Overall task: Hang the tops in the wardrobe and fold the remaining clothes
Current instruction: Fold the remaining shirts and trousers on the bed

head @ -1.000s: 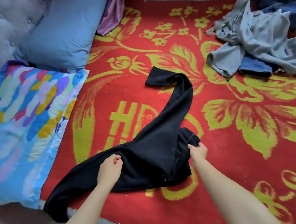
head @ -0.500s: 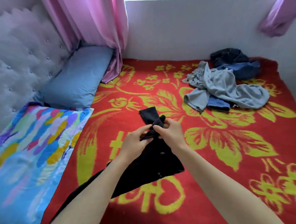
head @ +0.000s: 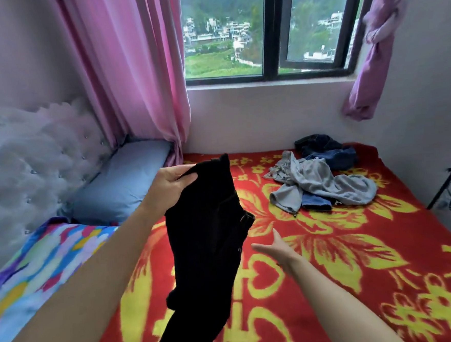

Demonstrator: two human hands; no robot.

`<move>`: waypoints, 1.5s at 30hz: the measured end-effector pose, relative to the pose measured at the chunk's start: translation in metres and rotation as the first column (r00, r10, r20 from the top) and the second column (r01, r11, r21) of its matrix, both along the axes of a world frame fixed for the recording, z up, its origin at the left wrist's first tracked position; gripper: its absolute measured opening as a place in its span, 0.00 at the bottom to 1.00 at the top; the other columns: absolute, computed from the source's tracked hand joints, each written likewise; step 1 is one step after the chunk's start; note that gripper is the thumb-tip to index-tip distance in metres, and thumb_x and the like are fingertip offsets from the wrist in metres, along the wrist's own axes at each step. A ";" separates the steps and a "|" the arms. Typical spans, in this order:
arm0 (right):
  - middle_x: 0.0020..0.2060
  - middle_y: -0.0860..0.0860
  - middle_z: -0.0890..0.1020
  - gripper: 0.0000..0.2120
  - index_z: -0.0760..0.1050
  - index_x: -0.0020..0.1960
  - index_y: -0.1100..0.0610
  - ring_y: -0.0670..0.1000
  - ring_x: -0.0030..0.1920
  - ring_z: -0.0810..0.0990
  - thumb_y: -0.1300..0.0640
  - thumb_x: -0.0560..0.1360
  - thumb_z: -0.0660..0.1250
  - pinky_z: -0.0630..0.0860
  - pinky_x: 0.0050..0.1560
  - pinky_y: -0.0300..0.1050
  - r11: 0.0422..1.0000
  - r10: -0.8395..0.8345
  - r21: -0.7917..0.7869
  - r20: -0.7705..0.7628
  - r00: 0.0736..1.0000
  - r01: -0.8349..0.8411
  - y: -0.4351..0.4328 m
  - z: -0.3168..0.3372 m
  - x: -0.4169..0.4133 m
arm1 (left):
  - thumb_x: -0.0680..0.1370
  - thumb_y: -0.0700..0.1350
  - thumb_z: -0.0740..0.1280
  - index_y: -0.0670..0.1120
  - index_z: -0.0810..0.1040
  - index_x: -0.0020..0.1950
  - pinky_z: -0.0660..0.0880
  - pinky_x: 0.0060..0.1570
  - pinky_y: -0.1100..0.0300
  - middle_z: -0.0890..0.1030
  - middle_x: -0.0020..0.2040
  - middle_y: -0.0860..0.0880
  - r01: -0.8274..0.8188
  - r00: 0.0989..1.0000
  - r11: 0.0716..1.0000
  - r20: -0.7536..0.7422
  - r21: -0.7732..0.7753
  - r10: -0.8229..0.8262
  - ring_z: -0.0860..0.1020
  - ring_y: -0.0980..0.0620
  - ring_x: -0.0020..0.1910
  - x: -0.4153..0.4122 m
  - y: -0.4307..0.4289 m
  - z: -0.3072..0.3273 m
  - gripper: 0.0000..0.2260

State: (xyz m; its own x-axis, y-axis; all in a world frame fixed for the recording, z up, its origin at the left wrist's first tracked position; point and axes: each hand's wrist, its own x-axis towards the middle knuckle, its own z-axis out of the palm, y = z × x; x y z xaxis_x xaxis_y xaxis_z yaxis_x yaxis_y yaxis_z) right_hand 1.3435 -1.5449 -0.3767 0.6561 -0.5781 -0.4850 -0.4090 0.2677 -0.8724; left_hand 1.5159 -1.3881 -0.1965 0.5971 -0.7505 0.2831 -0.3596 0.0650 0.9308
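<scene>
**Black garment held up over the bed**

Our left hand grips the garment's top edge, and it hangs down above the red and yellow blanket. Our right hand is empty, with fingers spread, low and just beside the hanging fabric. Well behind, a grey garment and dark blue clothes lie heaped near the wall under the window.
</scene>
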 end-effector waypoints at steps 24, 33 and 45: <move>0.65 0.53 0.73 0.32 0.66 0.69 0.49 0.54 0.63 0.73 0.31 0.72 0.54 0.57 0.68 0.60 0.965 0.166 0.156 0.256 0.952 -0.211 0.086 0.060 0.147 | 0.78 0.33 0.58 0.54 0.86 0.37 0.77 0.40 0.67 0.84 0.39 0.54 -0.013 0.989 0.927 -0.143 -0.375 -0.044 0.82 0.58 0.40 0.076 0.112 0.115 0.22; 0.40 0.51 0.82 0.06 0.78 0.50 0.58 0.50 0.40 0.80 0.57 0.76 0.66 0.73 0.39 0.41 0.996 0.006 0.083 0.352 0.936 -0.037 0.076 0.086 0.168 | 0.79 0.33 0.59 0.52 0.86 0.38 0.77 0.42 0.66 0.84 0.38 0.54 -0.149 0.986 0.882 -0.137 -0.447 0.098 0.82 0.58 0.39 0.104 0.148 0.133 0.21; 0.35 0.51 0.76 0.11 0.70 0.37 0.53 0.48 0.34 0.74 0.63 0.76 0.66 0.74 0.39 0.42 0.774 -0.394 -0.109 0.689 0.609 0.624 -0.052 0.273 0.103 | 0.79 0.36 0.62 0.45 0.78 0.51 0.76 0.32 0.67 0.81 0.41 0.50 -0.392 0.902 0.842 -0.335 -0.370 0.272 0.80 0.57 0.36 0.095 0.111 0.119 0.07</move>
